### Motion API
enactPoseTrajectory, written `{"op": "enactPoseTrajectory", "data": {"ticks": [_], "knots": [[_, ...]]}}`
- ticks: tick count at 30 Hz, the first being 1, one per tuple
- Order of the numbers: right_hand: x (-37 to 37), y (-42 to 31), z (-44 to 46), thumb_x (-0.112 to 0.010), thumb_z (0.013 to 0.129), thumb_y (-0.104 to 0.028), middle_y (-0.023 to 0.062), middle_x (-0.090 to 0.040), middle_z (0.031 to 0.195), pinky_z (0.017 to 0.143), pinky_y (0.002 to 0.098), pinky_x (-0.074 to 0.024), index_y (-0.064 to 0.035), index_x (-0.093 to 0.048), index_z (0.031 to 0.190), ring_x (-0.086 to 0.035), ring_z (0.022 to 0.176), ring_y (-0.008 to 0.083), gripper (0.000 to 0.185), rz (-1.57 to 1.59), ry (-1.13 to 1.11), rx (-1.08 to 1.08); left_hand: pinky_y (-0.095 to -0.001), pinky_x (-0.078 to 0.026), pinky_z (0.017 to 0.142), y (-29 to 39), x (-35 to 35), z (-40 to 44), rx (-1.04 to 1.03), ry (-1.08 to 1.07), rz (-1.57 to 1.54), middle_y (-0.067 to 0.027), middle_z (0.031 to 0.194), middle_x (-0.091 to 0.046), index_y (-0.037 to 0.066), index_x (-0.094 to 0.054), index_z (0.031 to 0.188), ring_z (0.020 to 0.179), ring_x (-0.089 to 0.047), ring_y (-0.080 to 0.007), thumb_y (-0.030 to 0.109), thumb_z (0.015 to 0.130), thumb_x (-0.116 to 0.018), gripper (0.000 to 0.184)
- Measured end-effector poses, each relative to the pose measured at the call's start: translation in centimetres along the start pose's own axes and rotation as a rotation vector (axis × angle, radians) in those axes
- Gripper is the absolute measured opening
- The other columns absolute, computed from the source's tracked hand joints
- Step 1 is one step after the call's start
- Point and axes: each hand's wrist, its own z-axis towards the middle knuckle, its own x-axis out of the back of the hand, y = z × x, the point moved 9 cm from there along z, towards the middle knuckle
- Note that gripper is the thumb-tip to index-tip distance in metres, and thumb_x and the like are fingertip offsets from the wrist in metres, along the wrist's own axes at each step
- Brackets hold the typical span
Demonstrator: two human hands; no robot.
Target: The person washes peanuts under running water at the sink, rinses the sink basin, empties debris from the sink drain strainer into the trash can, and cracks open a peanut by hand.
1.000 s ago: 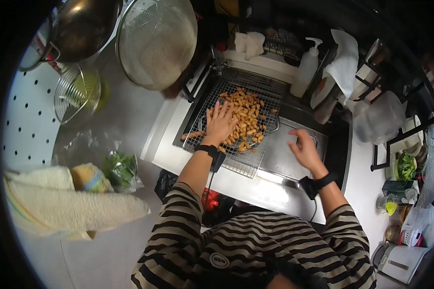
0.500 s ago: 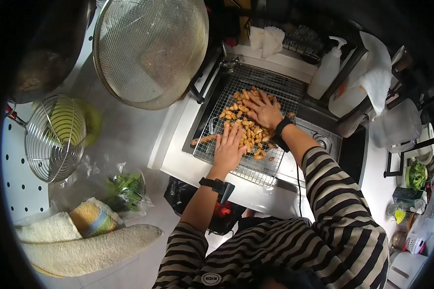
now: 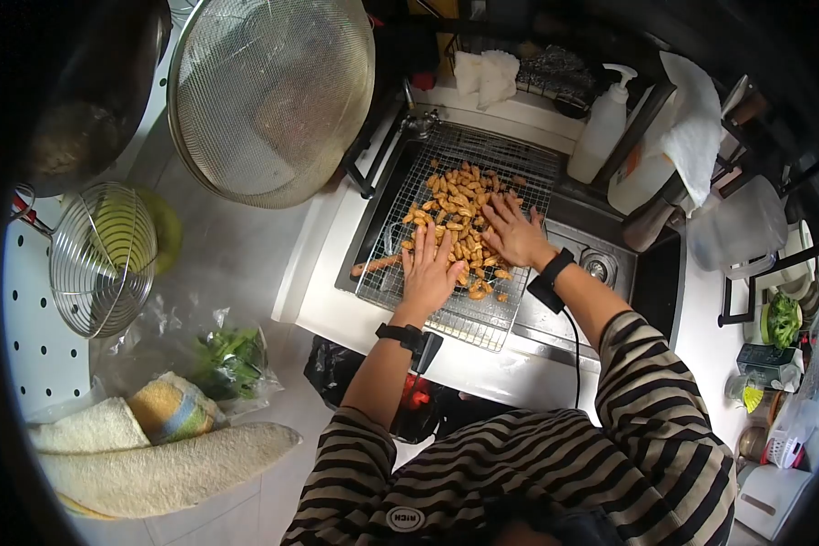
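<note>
A heap of wet-looking peanuts in their shells point(image 3: 455, 196) lies spread over a wire rack point(image 3: 476, 332) that rests across the sink point(image 3: 564, 300). My left hand point(image 3: 429, 273) lies on the near left side of the heap, fingers stretched out and pointing away from me. On the right side, my right hand point(image 3: 517, 238) touches the peanuts with its fingers spread. Neither hand grips anything. Left of my left hand, a brown stick-like piece point(image 3: 377, 265), perhaps a handle, pokes out; its other end is hidden.
A big mesh strainer point(image 3: 268, 100) and a wire skimmer point(image 3: 102, 259) hang at left. Towels point(image 3: 164, 464) and bagged greens point(image 3: 230, 362) are below them. A pump bottle point(image 3: 601, 123) stands behind the sink. A clear plastic container point(image 3: 739, 232) is at right.
My right hand has moved right and toward me, off the heap's middle, uncovering more peanuts. My left hand stays nearly in place. The whole view has shifted slightly.
</note>
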Motion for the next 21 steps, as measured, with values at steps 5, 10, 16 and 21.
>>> {"op": "enactPoseTrajectory", "data": {"ticks": [5,10,16,21], "knots": [[2.5,-0.6,-2.1,-0.043,0.086,-0.033,0.0137,-0.022,0.140,0.099,0.0593,-0.0196,-0.0093,-0.038,0.128,-0.015,0.131,0.0340,0.048,0.104,0.191,0.015,-0.0534,-0.011,0.104,-1.6,0.2,-2.0,0.047,0.027,-0.002,-0.0089,0.144,-0.015,0.008,-0.026,0.136,0.134,-0.007,-0.0273,0.036,0.088,-0.043,0.058],[5.8,-1.5,-0.2,-0.056,0.078,-0.016,0.0145,-0.050,0.112,0.084,0.0487,-0.0388,-0.0055,-0.057,0.104,-0.043,0.106,0.0344,0.028,0.314,0.493,0.172,-0.0486,-0.022,0.102,-2.3,0.7,-4.2,0.028,0.186,-0.066,-0.0127,0.141,-0.023,0.001,-0.034,0.130,0.131,-0.019,-0.0305,0.027,0.083,-0.054,0.057],[3.9,-2.9,6.0,-0.049,0.081,-0.017,0.0177,-0.052,0.099,0.083,0.0454,-0.0403,-0.0093,-0.063,0.094,-0.047,0.095,0.0357,0.020,0.196,0.433,0.050,-0.0438,-0.030,0.096,-1.1,4.1,-4.7,0.002,0.405,-0.282,-0.0203,0.127,-0.035,-0.001,-0.045,0.119,0.118,-0.033,-0.0367,0.016,0.080,-0.057,0.044],[2.1,-3.1,8.4,-0.055,0.073,-0.007,0.0192,-0.054,0.082,0.071,0.0447,-0.0415,-0.0042,-0.055,0.078,-0.050,0.082,0.0354,0.006,0.050,0.431,0.058,-0.0404,-0.035,0.090,-1.4,6.8,-6.3,0.029,0.590,-0.388,-0.0154,0.109,-0.044,-0.002,-0.054,0.099,0.105,-0.042,-0.0330,0.007,0.077,-0.057,0.023]]}}
